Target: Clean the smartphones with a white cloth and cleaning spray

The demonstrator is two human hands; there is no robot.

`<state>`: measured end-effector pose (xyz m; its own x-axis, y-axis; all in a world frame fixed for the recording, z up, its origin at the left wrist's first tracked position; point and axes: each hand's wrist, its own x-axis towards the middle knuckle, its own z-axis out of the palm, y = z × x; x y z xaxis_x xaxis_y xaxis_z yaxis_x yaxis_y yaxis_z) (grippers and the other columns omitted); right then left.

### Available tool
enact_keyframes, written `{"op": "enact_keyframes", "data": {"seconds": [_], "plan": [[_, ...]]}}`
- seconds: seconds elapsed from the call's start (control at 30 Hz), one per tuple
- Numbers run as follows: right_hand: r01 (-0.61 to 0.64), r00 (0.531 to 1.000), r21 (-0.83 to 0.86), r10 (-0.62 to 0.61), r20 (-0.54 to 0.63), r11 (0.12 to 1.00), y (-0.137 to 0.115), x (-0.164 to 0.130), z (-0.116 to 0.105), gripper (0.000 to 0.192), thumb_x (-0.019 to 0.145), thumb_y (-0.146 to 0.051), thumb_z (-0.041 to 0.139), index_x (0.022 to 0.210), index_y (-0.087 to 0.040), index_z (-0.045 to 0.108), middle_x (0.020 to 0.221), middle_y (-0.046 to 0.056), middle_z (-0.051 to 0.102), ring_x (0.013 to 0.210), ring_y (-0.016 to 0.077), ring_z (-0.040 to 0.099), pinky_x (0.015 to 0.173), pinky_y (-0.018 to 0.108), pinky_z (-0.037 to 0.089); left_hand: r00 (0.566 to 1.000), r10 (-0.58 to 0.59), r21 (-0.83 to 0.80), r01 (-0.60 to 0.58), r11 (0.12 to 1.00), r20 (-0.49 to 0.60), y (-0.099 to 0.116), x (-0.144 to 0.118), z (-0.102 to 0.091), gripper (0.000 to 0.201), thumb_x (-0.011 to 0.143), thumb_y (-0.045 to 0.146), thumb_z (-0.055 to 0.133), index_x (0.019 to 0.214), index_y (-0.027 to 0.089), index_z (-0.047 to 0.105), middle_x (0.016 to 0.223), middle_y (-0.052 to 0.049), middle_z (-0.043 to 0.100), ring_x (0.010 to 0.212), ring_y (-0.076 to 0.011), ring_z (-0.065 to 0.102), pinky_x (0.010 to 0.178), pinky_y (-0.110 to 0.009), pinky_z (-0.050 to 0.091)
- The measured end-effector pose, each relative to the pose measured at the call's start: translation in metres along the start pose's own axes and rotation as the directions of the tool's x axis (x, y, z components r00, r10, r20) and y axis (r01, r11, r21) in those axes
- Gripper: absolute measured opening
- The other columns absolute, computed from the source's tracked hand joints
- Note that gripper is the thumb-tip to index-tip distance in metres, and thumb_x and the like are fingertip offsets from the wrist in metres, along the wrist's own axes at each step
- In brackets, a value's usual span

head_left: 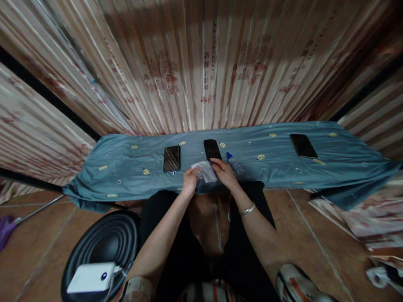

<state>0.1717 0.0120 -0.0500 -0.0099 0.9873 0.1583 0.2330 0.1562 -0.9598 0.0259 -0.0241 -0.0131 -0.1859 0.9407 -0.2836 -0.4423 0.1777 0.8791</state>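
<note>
My left hand (189, 179) pinches one side of a thin white cloth or tissue (208, 172) over the front of the bench. At the cloth's other edge my right hand (223, 171) has its fingers closed, its fingertips close to the lower end of a black phone-like slab (212, 149). Whether those fingertips touch the slab as well as the cloth I cannot tell. Just right of that hand lies a clear bottle with a blue cap (234, 162). A dark phone (171, 158) with a reflective screen rests to the left.
Another dark phone or tablet (303, 145) lies farther right on the blue patterned cloth cover (270, 167). Striped curtains (189, 63) hang behind. On the floor at left, a white power bank (91, 277) with a cable sits on a black ringed basin (108, 235).
</note>
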Motion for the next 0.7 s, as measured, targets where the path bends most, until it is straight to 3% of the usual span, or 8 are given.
{"op": "enact_keyframes", "data": {"seconds": [0.1,0.2,0.3,0.4,0.47,0.57,0.63,0.7], "plan": [[0.090,0.974,-0.356,-0.157,-0.164,0.930,0.006,0.010,-0.017,0.032,0.094,-0.028,0.044,0.116,-0.019,0.065,0.114,0.012,0.072,0.105,0.0242,0.067,0.095,0.042,0.051,0.998,-0.021,0.039,0.023,0.999,-0.054,0.002,0.014,-0.012,0.022,0.059,0.030,0.081,0.064,0.015,0.066,0.056,0.001,0.064,0.050,-0.0101,0.055,0.052,-0.022,0.042],[-0.054,0.946,-0.691,-0.185,-0.267,0.721,0.014,0.018,-0.034,0.036,0.091,-0.020,0.047,0.123,-0.007,0.059,0.124,0.024,0.065,0.118,0.0291,0.061,0.102,0.044,0.045,0.998,-0.062,-0.012,0.061,0.998,-0.032,0.001,0.027,-0.021,0.017,0.063,0.025,0.078,0.063,0.015,0.065,0.057,0.000,0.065,0.050,-0.0109,0.058,0.052,-0.021,0.043],[-0.141,0.956,-0.765,-0.114,-0.269,0.629,0.022,0.019,-0.041,0.042,0.085,-0.020,0.056,0.122,-0.001,0.057,0.117,0.029,0.066,0.113,0.0337,0.063,0.098,0.046,0.046,0.990,-0.143,-0.068,0.143,0.987,0.009,0.000,0.035,-0.025,0.016,0.066,0.025,0.077,0.067,0.015,0.065,0.060,-0.001,0.067,0.052,-0.0135,0.062,0.055,-0.024,0.048],[-0.187,0.968,-0.795,-0.029,-0.249,0.577,0.027,0.016,-0.046,0.037,0.084,-0.017,0.056,0.118,-0.005,0.062,0.110,0.025,0.070,0.105,0.0307,0.066,0.095,0.041,0.046,0.971,-0.222,-0.130,0.232,0.964,0.087,-0.002,0.036,-0.028,0.015,0.069,0.024,0.075,0.075,0.014,0.067,0.066,-0.003,0.070,0.060,-0.0163,0.067,0.065,-0.029,0.054],[-0.230,0.953,-0.738,-0.004,-0.301,0.634,0.026,0.015,-0.050,0.034,0.083,-0.020,0.055,0.115,-0.010,0.064,0.107,0.020,0.072,0.101,0.0285,0.067,0.091,0.038,0.047,0.960,-0.249,-0.186,0.269,0.945,0.128,-0.003,0.035,-0.029,0.014,0.069,0.019,0.075,0.080,0.014,0.069,0.072,-0.004,0.073,0.068,-0.0169,0.070,0.071,-0.030,0.055],[-0.248,0.917,-0.437,0.064,-0.393,0.865,0.019,0.013,-0.057,0.032,0.078,-0.035,0.064,0.104,-0.017,0.068,0.095,0.011,0.075,0.089,0.0250,0.068,0.079,0.034,0.050,0.958,-0.257,-0.229,0.281,0.932,0.126,-0.006,0.033,-0.029,0.018,0.062,0.010,0.077,0.077,0.015,0.069,0.075,-0.003,0.074,0.074,-0.0174,0.071,0.077,-0.030,0.054],[-0.210,0.920,-0.086,0.168,-0.353,0.974,0.010,0.008,-0.055,0.037,0.067,-0.044,0.073,0.093,-0.018,0.069,0.084,0.006,0.075,0.079,0.0213,0.068,0.072,0.030,0.051,0.959,-0.254,-0.247,0.277,0.928,0.122,-0.008,0.032,-0.028,0.021,0.057,0.009,0.079,0.074,0.015,0.069,0.075,-0.003,0.074,0.073,-0.0179,0.070,0.077,-0.032,0.054],[-0.224,0.943,0.216,0.268,-0.198,0.950,-0.002,0.000,-0.047,0.041,0.060,-0.048,0.078,0.087,-0.018,0.069,0.081,0.004,0.074,0.072,0.0185,0.067,0.067,0.028,0.050,0.963,-0.247,-0.260,0.267,0.928,0.106,-0.009,0.032,-0.027,0.024,0.054,0.013,0.082,0.074,0.014,0.068,0.073,-0.003,0.073,0.069,-0.0174,0.069,0.073,-0.033,0.054]]}}
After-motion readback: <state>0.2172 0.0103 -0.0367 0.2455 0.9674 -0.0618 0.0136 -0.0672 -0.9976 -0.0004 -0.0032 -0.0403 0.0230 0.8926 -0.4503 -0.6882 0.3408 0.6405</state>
